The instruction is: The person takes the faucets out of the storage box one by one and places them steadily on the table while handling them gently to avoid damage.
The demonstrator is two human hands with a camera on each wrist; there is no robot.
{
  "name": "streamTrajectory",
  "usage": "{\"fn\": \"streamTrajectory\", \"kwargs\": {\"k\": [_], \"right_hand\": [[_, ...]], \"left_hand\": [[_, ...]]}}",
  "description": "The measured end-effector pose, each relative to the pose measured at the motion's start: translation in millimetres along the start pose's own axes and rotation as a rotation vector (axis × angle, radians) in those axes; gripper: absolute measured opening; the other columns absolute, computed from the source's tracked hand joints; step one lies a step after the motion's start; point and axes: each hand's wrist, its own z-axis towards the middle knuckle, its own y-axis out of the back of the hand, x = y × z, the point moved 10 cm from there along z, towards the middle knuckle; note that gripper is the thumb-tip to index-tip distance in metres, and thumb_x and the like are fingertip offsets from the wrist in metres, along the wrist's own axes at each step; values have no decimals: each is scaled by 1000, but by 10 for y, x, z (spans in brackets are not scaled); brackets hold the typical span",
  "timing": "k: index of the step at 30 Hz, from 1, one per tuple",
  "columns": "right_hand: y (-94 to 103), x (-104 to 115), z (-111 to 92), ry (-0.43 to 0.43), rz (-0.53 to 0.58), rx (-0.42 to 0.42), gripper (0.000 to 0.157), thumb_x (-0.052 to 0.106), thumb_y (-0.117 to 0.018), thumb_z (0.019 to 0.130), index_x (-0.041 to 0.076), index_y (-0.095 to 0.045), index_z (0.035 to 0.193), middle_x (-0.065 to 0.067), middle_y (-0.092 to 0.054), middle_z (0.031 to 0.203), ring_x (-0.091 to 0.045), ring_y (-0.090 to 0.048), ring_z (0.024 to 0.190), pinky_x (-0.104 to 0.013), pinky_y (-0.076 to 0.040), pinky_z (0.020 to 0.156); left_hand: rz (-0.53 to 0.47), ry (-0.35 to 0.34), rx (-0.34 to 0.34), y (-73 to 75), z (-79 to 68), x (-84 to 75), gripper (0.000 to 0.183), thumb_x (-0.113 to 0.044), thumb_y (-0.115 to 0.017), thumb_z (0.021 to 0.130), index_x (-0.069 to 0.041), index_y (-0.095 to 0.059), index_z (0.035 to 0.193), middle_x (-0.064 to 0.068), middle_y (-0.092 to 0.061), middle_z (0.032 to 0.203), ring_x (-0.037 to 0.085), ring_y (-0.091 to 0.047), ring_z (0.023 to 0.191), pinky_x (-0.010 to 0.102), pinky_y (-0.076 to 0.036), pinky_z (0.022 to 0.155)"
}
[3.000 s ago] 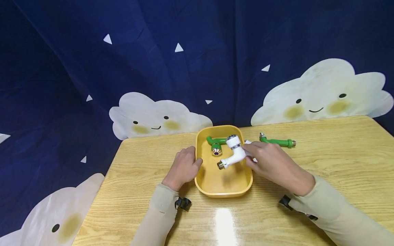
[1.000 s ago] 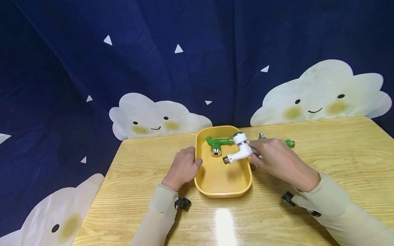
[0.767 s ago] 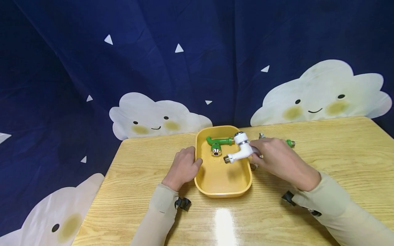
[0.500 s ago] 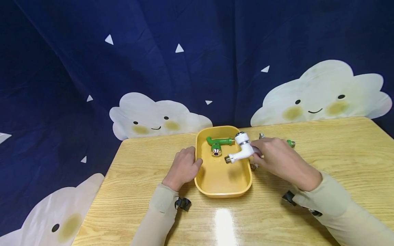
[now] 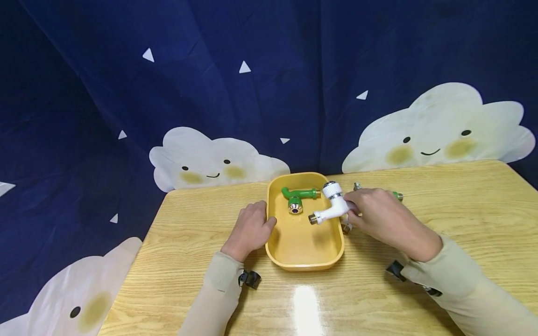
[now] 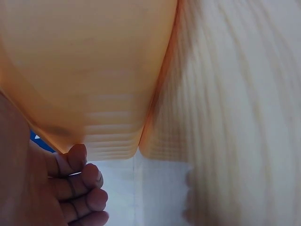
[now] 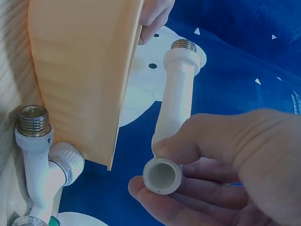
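Note:
My right hand [image 5: 376, 217] pinches a white plastic tap [image 5: 335, 205] between thumb and fingers, over the right rim of a yellow bin [image 5: 304, 267]. The tap's brass threaded end points left and its ribbed knob faces up. In the right wrist view, the tap's open spout [image 7: 162, 176] sits under the thumb. My left hand [image 5: 251, 228] grips the bin's left rim, thumb over the edge and fingers outside. A green tap [image 5: 299, 193] lies inside the bin at the far end. A second white tap [image 7: 40, 165] stands on the table against the bin's right wall, mostly hidden in the head view.
Another green tap [image 5: 398, 196] lies on the wooden table [image 5: 189, 280] behind my right hand, largely covered by it. A dark blue curtain [image 5: 269, 84] with clouds hangs along the table's back edge.
The white tap in my right hand has shifted right, from over the bin towards its right rim. My right hand now covers more of the green tap on the table. The left hand has stayed put.

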Motion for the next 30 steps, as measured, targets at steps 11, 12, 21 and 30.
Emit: {"fn": "streamTrajectory", "kwargs": {"k": [11, 12, 21, 30], "right_hand": [[5, -16, -9, -7, 6, 2, 13, 6, -75, 83, 13, -65, 79, 4, -47, 65, -9, -40, 58, -23, -30, 52], [5, -16, -7, -9, 7, 2, 12, 6, -75, 83, 13, -65, 79, 4, -48, 65, -9, -40, 58, -23, -30, 52], [21, -6, -7, -5, 11, -3, 15, 7, -76, 83, 14, -64, 77, 5, -48, 65, -9, -40, 58, -23, -29, 51], [19, 2, -15, 14, 25, -9, 17, 8, -77, 83, 15, -63, 76, 5, -46, 64, -8, -39, 58, -22, -30, 50]], "left_hand": [[-6, -5, -3, 2, 0, -1, 15, -24, -53, 94, -11, -56, 88, 5, -53, 77, 23, -50, 76, 35, -40, 72], [-6, -5, -3, 2, 0, 0, 15, -24, -53, 94, -11, -56, 88, 5, -53, 77, 23, -50, 75, 35, -40, 71], [-5, -5, -2, 9, -3, -5, 15, -24, -53, 93, -11, -56, 88, 5, -52, 77, 24, -50, 76, 35, -39, 71], [12, -12, -4, -3, 3, -6, 16, -25, -53, 94, -11, -56, 87, 5, -54, 79, 25, -52, 78, 38, -41, 76]]}}
